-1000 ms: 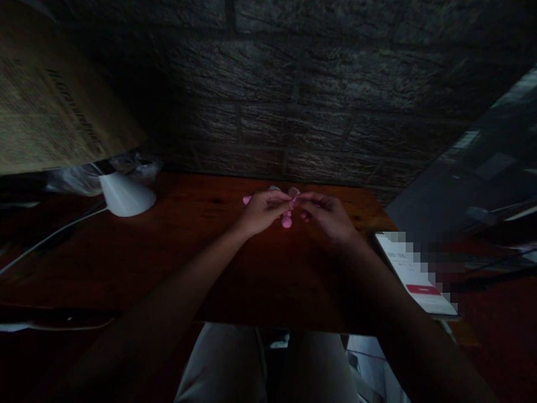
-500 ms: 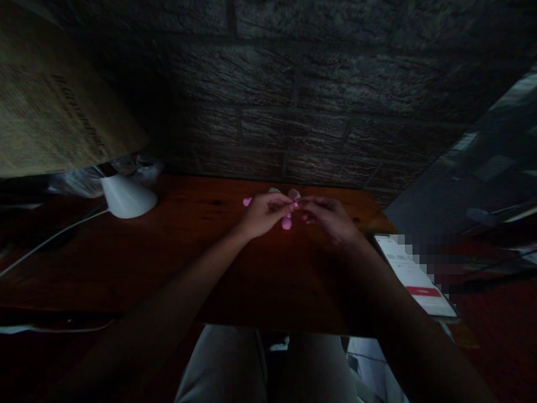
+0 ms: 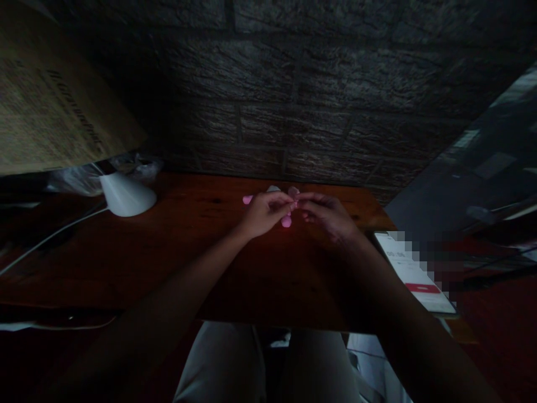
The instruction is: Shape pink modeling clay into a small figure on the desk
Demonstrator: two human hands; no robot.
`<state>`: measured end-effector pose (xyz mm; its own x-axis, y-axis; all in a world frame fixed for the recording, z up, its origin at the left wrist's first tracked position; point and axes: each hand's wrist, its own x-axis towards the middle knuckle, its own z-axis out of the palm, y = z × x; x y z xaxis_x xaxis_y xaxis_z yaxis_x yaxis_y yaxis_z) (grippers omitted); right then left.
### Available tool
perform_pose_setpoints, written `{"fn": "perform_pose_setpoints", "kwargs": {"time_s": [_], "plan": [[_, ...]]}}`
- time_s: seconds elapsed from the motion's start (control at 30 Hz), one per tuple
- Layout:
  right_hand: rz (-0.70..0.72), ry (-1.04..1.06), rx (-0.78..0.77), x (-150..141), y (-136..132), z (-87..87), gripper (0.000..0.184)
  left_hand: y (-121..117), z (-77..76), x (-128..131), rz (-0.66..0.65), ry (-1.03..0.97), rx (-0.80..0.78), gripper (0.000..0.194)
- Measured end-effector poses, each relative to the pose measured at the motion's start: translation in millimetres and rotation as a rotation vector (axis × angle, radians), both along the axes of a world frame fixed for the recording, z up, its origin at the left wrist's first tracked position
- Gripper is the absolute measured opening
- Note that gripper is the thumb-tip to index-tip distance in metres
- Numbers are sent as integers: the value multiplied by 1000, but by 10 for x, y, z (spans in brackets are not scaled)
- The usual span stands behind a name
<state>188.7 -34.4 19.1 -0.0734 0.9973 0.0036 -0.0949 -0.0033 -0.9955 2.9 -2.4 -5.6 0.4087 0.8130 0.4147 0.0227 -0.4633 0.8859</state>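
My left hand (image 3: 267, 211) and my right hand (image 3: 326, 214) meet over the far part of the wooden table (image 3: 268, 268). Their thumbs and fingertips pinch a small pink piece (image 3: 295, 204) between them; it looks soft, but its exact kind is too small and dark to tell. Just below the fingertips lies a rounded pink lump (image 3: 286, 221), partly covered by my left hand. Another pink lump (image 3: 247, 199) rests left of that hand. Behind the fingers are a pale pink round thing (image 3: 293, 191) and a whitish thing (image 3: 273, 189), both partly hidden.
A lamp with a white cone base (image 3: 128, 195) and a printed brown shade (image 3: 62, 106) stands at left, its cable (image 3: 54, 238) crossing the table. A phone (image 3: 413, 274) lies at the right edge. A brick wall (image 3: 268, 112) rises behind.
Both hands stay in nearly the same place. The fingertips shift slightly around the small pink piece, which showed more clearly half a second ago. The lumps on the table have not moved.
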Motion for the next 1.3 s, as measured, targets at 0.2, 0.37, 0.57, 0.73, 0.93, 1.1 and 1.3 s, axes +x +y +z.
{"fn": "perform_pose_setpoints", "kwargs": {"time_s": [0.2, 0.37, 0.57, 0.73, 0.93, 1.1, 1.3], "plan": [[13, -36, 24, -28, 14, 10, 28, -2, 16, -2, -5, -39, -81, 20], [3, -31, 42, -26, 12, 7, 28, 9, 23, -5, -15, -63, -161, 23], [54, -47, 113, 0, 16, -36, 27, -7, 61, -22, -11, -95, -281, 23], [48, -66, 105, 6, 21, -33, 26, -16, 77, -25, -2, -69, -310, 23], [45, -104, 163, -9, 14, -13, 29, -9, 72, -25, -23, -80, -258, 24], [36, -122, 155, -6, 21, -18, 30, 4, 57, -27, -50, -82, -267, 26], [14, -89, 112, -13, 26, -27, 32, -1, 52, -21, -35, -71, -245, 27]]}}
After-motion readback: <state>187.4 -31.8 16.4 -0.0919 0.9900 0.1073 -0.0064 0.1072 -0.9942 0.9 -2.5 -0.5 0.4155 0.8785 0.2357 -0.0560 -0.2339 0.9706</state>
